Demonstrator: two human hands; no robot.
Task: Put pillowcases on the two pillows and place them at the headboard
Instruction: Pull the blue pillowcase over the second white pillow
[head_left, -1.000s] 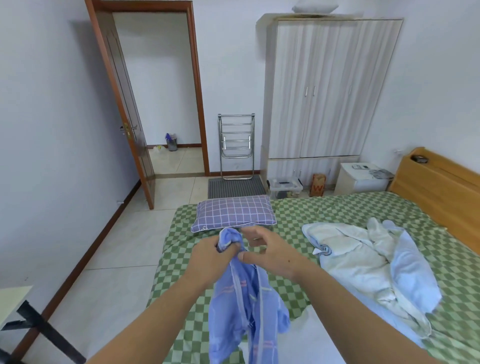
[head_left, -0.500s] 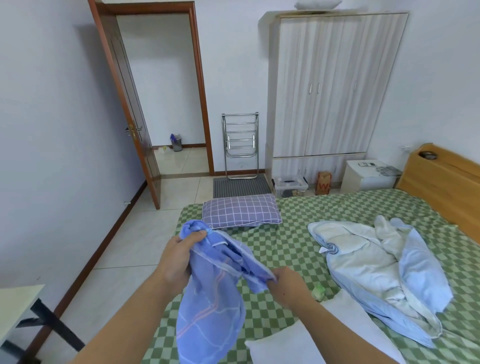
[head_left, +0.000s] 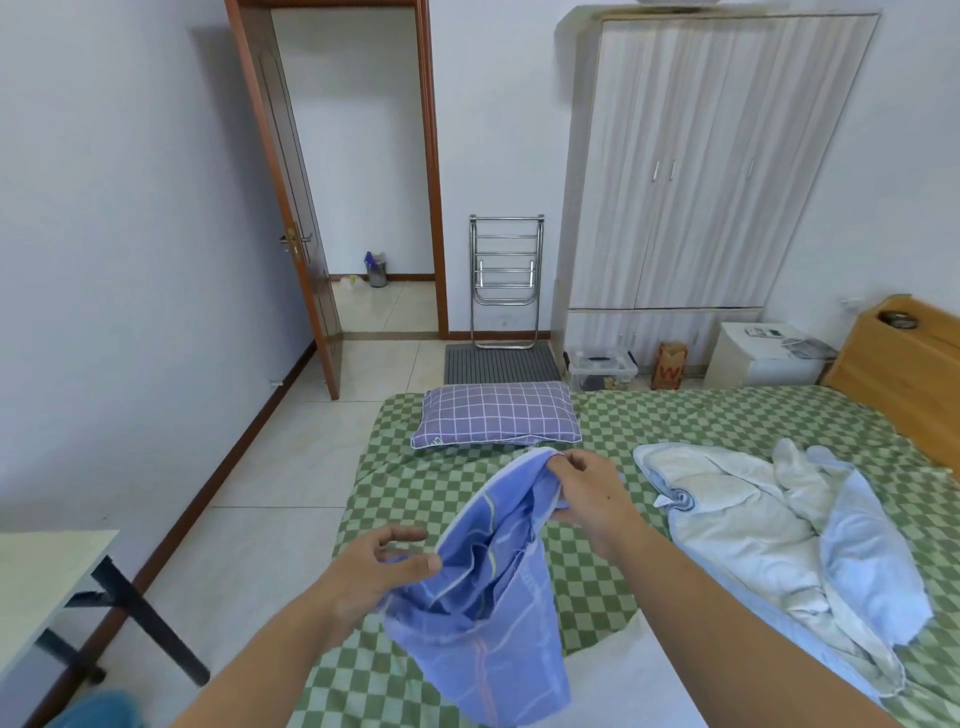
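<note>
I hold a blue pillowcase (head_left: 483, 623) over the green checked bed (head_left: 675, 415), its mouth spread between my hands. My left hand (head_left: 379, 566) pinches the near edge of the opening. My right hand (head_left: 587, 493) grips the far edge, higher up. A bare white pillow (head_left: 639, 680) lies on the bed below the pillowcase, partly hidden by my right arm. A second pillow (head_left: 498, 421), in a purple grid case, rests at the bed's far side. The wooden headboard (head_left: 904, 374) is at the right.
A crumpled pale blue and white quilt (head_left: 779, 530) covers the bed's right half. Beyond the bed stand a wardrobe (head_left: 701, 171), a white nightstand (head_left: 763, 356), a plastic box, a metal rack (head_left: 506, 280) and an open door (head_left: 291, 208). A table corner (head_left: 47, 577) is at the left.
My hands have shifted along the pillowcase: the right hand rose and took the far edge, the left hand dropped to the near edge, and the opening is now spread wider.
</note>
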